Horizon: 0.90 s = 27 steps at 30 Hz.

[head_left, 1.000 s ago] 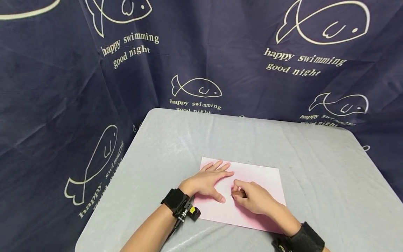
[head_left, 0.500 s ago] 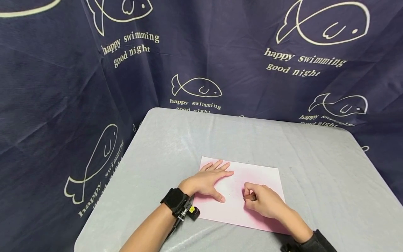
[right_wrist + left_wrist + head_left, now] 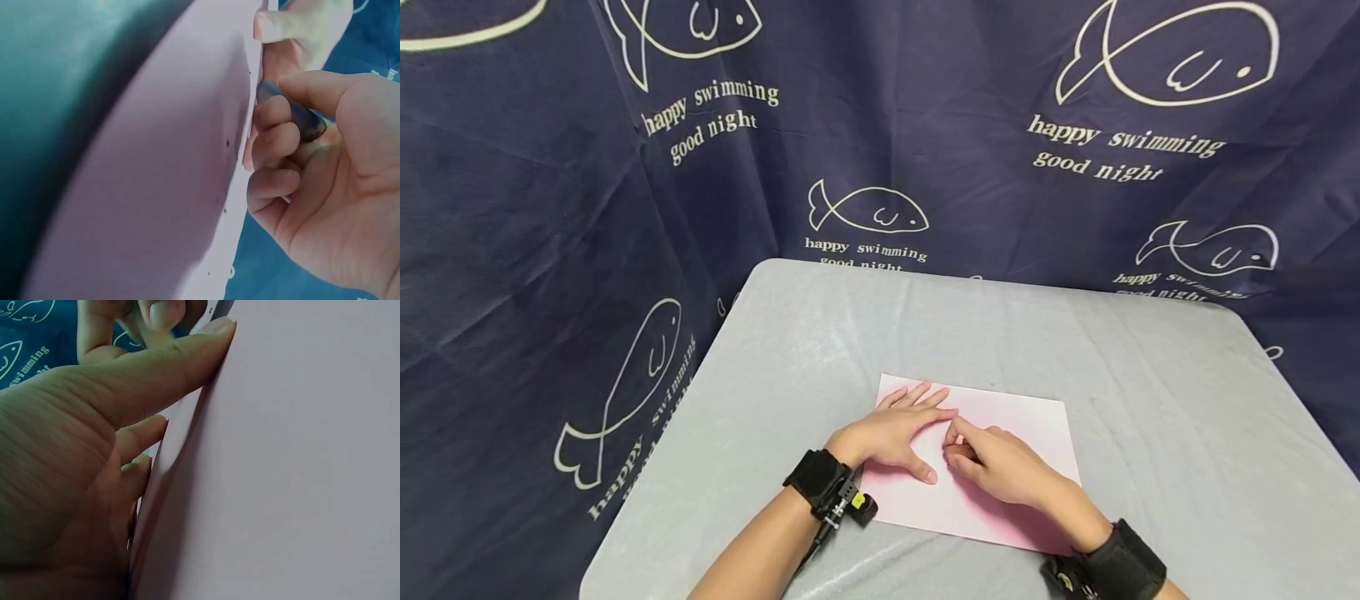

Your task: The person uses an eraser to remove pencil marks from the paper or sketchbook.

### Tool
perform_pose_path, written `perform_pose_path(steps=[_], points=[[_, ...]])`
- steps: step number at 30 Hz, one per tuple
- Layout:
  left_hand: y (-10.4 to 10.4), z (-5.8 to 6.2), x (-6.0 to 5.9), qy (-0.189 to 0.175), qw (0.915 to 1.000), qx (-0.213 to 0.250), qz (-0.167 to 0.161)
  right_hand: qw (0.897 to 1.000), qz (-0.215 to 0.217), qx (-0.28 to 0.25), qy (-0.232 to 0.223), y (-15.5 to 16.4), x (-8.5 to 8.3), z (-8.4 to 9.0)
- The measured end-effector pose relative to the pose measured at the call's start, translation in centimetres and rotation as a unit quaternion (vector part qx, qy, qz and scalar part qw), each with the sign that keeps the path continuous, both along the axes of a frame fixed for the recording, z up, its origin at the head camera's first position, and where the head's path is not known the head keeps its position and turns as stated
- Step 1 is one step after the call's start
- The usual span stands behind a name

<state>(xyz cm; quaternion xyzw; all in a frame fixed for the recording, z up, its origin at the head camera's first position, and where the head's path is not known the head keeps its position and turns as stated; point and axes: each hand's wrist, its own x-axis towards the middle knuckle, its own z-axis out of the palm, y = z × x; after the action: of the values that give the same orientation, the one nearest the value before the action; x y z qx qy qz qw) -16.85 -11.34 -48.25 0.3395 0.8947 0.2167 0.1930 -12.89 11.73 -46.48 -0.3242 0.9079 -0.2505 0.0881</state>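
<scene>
A pinkish-white sheet of paper [image 3: 1015, 408] lies on the table in the head view. My left hand [image 3: 898, 433] rests on its left part with the fingers spread; the left wrist view has the thumb [image 3: 181, 362] along the paper. Just to the right, my right hand [image 3: 1003, 462] pinches a short dark stick [image 3: 306, 119] between thumb and curled fingers. One end of the stick is at the paper, close to the left hand's index finger; whether it touches is unclear. Small dark specks [image 3: 227, 144] dot the sheet in the right wrist view.
The table [image 3: 820, 350] has a grey cloth top with rounded corners. Dark blue curtains [image 3: 985, 208] printed with fish and lettering stand behind it and at the left. A black strap with a camera [image 3: 831, 483] sits on the left wrist, and another strap [image 3: 1123, 562] on the right.
My right hand, with the stick, moved right away from the left hand, then came back left and a little farther up the sheet. The left hand and the paper stayed put.
</scene>
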Motion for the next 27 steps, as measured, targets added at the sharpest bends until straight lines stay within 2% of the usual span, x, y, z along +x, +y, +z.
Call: perform_pose_path(steps=[7,15,27], points=[[0.1,0.4,-0.1,0.002,1.0,-0.002,-0.002,0.999,-0.009,0.022,0.031,-0.2,-0.1,-0.3],[0.2,0.4,-0.1,0.001,1.0,-0.004,-0.001,0.999,-0.037,0.022,0.0,1.2,0.3,-0.2],[0.1,0.1,0.0,-0.002,0.9999,-0.007,0.007,0.997,-0.05,0.046,-0.025,3.1,0.7,0.2]])
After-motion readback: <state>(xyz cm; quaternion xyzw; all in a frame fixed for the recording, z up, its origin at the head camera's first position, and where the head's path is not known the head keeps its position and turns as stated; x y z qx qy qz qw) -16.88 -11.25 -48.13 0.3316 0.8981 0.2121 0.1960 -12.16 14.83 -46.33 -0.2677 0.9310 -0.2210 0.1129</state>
